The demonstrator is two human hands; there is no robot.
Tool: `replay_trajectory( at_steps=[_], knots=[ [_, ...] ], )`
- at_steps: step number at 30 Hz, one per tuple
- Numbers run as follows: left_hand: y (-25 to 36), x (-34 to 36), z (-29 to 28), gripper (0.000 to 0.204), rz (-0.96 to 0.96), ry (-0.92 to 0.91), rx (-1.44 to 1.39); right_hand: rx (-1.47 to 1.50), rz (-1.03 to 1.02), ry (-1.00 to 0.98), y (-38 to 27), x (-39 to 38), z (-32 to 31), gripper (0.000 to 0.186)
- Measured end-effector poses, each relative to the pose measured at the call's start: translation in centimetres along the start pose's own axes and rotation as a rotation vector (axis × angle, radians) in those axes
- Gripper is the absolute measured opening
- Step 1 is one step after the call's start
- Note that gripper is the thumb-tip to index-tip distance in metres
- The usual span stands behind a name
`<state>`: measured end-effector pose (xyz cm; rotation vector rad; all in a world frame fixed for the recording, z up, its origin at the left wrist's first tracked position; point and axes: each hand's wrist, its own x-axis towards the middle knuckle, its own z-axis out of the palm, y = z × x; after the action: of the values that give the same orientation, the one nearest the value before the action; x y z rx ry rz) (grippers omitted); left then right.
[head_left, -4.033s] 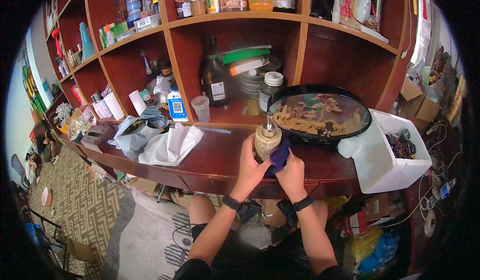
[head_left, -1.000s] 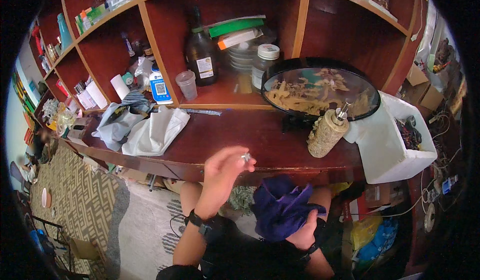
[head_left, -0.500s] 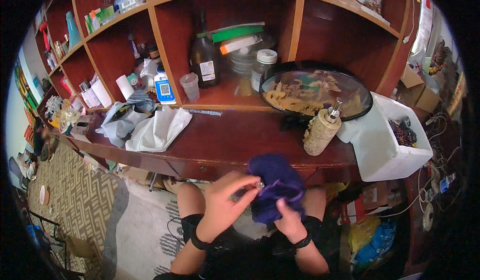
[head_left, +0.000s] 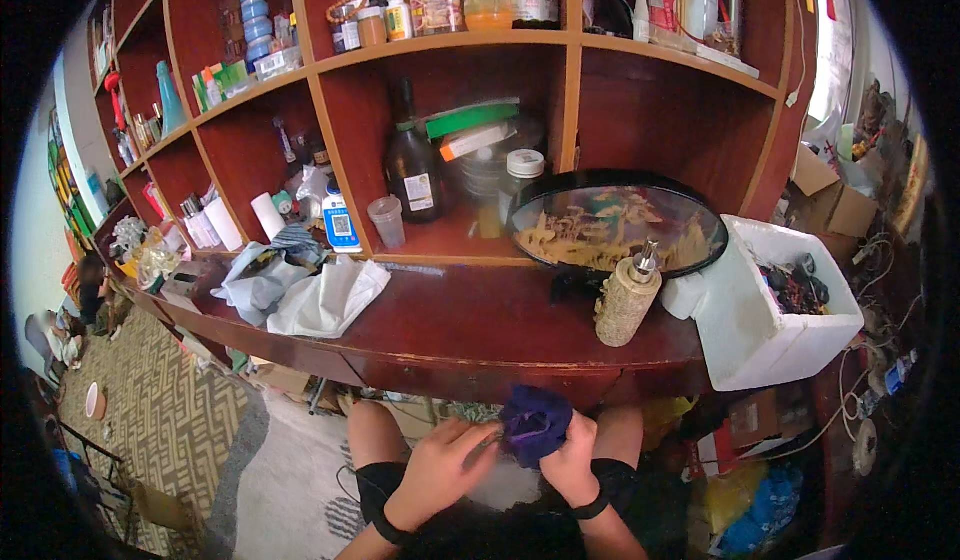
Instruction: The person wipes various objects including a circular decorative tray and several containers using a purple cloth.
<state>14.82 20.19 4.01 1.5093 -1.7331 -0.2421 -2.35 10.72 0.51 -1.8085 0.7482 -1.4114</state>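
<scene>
Both hands, left (head_left: 440, 470) and right (head_left: 570, 460), grasp purple cloth (head_left: 535, 425) bottom centre; white foam box (head_left: 770, 340) of dark bits right; textured dispenser bottle (head_left: 625, 300) on counter (head_left: 470, 320).

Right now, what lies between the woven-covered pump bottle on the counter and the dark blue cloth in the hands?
In the head view, only bare counter top and its front edge separate the pump bottle from the cloth.

- I see a cluttered home workroom or small shop.
- Dark red wooden shelves (head_left: 560, 50) hold jars, bottles and boxes.
- A counter (head_left: 480, 325) carries a framed oval carving (head_left: 615, 225).
- A patterned rug (head_left: 170, 410) covers the floor.
</scene>
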Motion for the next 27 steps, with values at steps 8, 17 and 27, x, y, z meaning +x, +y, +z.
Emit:
replay_trajectory(
  at_steps=[8,17,27],
  knots=[
    [-22.6,-8.2,16.1,0.033,-0.325,-0.862,-0.612,-0.320,-0.150,-0.037,0.5,7.9,-1.5,0.032],
    [-24.0,-9.3,22.4,0.031,-0.394,-1.275,-0.674,-0.888,0.020,-0.283,3.4,15.7,1.3,0.060],
    [-25.7,-5.7,18.7,0.030,-0.458,-1.275,-0.658,-0.973,0.476,-0.426,3.5,15.5,1.9,0.068]
  ],
)
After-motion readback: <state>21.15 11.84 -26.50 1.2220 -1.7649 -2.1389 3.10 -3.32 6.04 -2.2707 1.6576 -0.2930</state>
